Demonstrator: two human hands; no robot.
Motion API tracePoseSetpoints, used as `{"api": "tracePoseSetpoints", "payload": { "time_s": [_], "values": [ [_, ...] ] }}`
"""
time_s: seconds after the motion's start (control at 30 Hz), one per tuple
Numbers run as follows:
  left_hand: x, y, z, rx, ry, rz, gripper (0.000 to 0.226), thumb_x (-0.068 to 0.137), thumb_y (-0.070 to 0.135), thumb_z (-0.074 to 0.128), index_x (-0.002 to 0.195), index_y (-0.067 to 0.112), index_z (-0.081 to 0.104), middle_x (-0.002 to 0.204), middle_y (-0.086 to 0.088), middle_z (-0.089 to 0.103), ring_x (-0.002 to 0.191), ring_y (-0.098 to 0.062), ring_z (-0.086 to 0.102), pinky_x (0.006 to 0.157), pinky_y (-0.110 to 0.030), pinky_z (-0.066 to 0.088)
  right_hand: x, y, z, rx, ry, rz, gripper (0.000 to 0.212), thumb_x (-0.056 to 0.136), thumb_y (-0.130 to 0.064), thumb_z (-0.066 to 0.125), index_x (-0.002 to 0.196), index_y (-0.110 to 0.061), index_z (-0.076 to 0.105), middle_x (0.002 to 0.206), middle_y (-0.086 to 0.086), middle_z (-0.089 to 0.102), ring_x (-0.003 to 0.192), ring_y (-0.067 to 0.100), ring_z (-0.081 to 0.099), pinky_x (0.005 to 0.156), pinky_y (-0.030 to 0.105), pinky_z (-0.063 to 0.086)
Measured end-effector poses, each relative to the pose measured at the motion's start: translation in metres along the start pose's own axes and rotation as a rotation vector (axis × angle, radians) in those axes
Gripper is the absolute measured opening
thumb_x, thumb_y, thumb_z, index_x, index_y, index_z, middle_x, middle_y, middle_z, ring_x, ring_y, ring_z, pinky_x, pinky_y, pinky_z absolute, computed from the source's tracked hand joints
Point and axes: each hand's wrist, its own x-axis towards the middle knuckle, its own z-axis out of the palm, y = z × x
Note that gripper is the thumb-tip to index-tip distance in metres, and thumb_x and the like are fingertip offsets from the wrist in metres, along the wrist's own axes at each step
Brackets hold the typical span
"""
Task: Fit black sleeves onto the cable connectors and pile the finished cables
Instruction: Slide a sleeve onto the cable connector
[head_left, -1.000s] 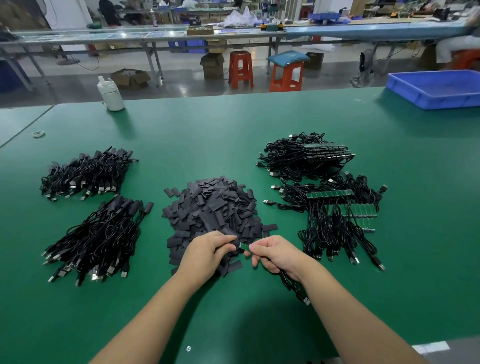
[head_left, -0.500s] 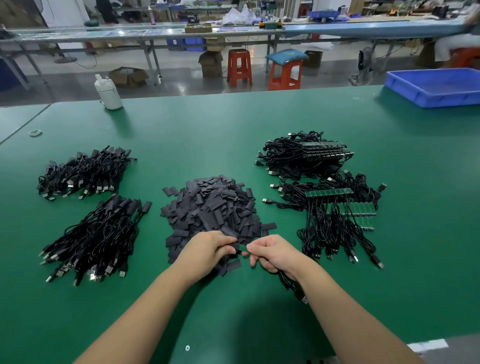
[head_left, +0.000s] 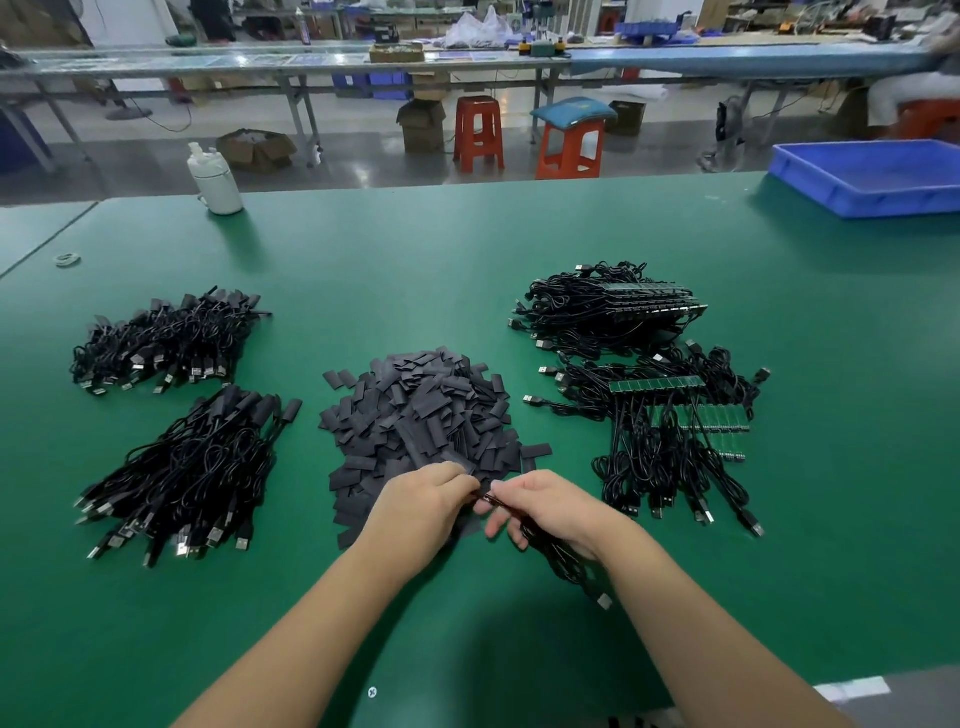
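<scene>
Plainly, at six o'clock of the sleeve heap (head_left: 426, 415), left hand (head_left: 423, 506) pinches a sleeve, right hand (head_left: 545, 512) grips the cable (head_left: 563, 564) (connector hidden); misalignment could buckle the sleeve.

Orange stools (head_left: 524, 136) beyond green table (head_left: 415, 270)

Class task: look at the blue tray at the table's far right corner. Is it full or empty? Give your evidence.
Cannot tell fully. The blue tray shows bare blue floor where visible, but its near wall hides part of the inside.
</scene>
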Motion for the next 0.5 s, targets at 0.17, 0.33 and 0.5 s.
{"api": "tracePoseSetpoints", "payload": {
  "time_s": [0.17,0.33,0.5],
  "values": [
    [-0.0025,-0.0017,0.0036,-0.034,-0.101,0.027,0.034,0.094,0.03,0.063,0.123,0.012,0.067,0.11,-0.002,0.07,0.093,-0.024,0.069,0.075,-0.034,0.058,-0.0052,-0.0062,-0.0051,-0.282,0.04,-0.033,0.02,0.099,-0.019,0.06,0.083,-0.016,0.072,0.073,-0.004,0.072,0.055,0.006,0.053,0.057,0.019,0.048],
    [-0.0037,-0.0009,0.0033,0.02,-0.133,0.013,0.036,0.101,0.043,0.046,0.125,0.021,0.062,0.101,0.002,0.068,0.089,-0.023,0.066,0.072,-0.036,0.054,-0.004,-0.0065,-0.0005,-0.388,0.117,-0.055,0.018,0.098,-0.023,0.06,0.088,-0.015,0.074,0.069,-0.009,0.071,0.057,0.005,0.052,0.06,0.019,0.046],
    [-0.0075,-0.0007,0.0045,0.098,-0.128,0.074,0.029,0.095,0.038,0.059,0.113,0.016,0.068,0.087,0.002,0.07,0.071,-0.021,0.068,0.052,-0.031,0.054,-0.0081,-0.0089,0.002,-0.391,0.095,-0.064,0.022,0.1,-0.022,0.057,0.085,-0.015,0.072,0.07,-0.008,0.069,0.057,0.003,0.053,0.061,0.017,0.046]
  ]
}}
